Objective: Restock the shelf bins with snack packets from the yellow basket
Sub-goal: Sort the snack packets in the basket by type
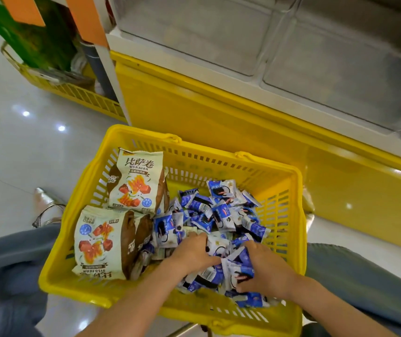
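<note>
Fingers of the left hand (192, 252) curl into the heap of small blue-and-white packets (221, 205), gripping a bunch; just beside it the right hand (266, 267) bends at the wrist, fingers clenched round more of them. Both forearms reach down into the yellow basket (218, 166) on the floor. At its left lie two cream bags (136, 181) printed "BISAJUAN". Clear shelf bins (328, 57) stand above

Open-topped yellow basket (289, 181); clear bins (340, 76) overhead
</note>
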{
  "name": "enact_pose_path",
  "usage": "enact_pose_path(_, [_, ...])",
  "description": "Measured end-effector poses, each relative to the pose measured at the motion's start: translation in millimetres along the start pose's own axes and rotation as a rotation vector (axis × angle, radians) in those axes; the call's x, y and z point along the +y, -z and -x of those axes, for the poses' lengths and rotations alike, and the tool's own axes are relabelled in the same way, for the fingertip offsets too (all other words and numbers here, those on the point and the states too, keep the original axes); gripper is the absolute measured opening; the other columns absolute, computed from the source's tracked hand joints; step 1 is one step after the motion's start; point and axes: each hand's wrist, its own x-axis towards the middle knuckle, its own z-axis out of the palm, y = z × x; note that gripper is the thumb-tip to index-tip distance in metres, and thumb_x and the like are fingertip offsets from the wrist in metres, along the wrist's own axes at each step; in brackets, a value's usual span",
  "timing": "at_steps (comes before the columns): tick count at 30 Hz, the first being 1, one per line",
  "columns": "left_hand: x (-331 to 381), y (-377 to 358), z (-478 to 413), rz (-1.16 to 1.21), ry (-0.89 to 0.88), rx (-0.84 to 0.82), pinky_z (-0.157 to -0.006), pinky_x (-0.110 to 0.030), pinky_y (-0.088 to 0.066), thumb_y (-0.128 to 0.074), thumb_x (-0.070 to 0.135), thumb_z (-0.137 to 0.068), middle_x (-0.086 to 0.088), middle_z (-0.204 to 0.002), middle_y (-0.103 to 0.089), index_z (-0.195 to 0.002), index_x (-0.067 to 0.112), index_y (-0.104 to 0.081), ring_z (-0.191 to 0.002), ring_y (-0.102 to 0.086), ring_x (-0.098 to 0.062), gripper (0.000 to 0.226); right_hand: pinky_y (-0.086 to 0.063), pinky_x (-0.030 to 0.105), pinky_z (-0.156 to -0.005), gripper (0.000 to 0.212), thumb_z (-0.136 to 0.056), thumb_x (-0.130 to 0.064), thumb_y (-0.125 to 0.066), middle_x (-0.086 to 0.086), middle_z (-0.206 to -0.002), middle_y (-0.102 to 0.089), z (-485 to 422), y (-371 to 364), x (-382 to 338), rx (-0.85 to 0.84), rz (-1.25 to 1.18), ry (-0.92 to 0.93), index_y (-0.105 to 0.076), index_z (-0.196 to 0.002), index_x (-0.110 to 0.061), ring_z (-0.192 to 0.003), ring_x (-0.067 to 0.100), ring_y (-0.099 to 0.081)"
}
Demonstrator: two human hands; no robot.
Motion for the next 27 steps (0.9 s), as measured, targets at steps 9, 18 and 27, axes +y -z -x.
enact_pose_path(9, [-0.2, 31.3, 6.6, 0.247, -0.125, 0.182, -0.066, -0.014, -0.046, -0.069, 0.043, -0.079, 0.008, -0.101, -0.057, -0.119, 0.015, -0.049, -0.078, -0.052, -0.005, 0.052, -0.056, 0.033, -0.078, 0.076, -0.066, -0.044, -0.079, -0.003, -0.105, -0.060, -3.7, 23.1, 6.0, 0.037, -0.210, -0.008, -0.031, -0.121, -0.025, -0.091, 0.014, -0.061])
enact_pose_path(18, [18.1, 86.4, -54.7, 0.471, -0.024, 0.496, -0.070, -0.013, -0.029, -0.063, 0.029, -0.087, -0.008, -0.132, -0.051, -0.134, 0.007, -0.037, -0.116, -0.049, -0.018, 0.058, -0.042, 0.029, -0.073, 0.081, -0.078, -0.046, -0.069, 0.011, -0.121, -0.057, -81.1, 69.6, 15.1, 0.469, -0.442, -0.115, -0.031, -0.138, -0.009, -0.104, 0.028, -0.057])
enact_pose_path(27, [-13.4, 72.9, -70.1, 0.301, 0.053, 0.469, -0.096, -0.032, -0.038, -0.051, 0.016, -0.094, -0.016, -0.132, -0.047, -0.134, 0.004, -0.039, -0.121, -0.045, -0.028, 0.043, -0.029, 0.031, -0.104, 0.058, -0.093, -0.034, -0.053, 0.011, -0.136, -0.038, -86.9, 46.7, 15.1, 0.631, -0.226, -0.146, -0.031, -0.139, -0.007, -0.127, 0.025, -0.034])
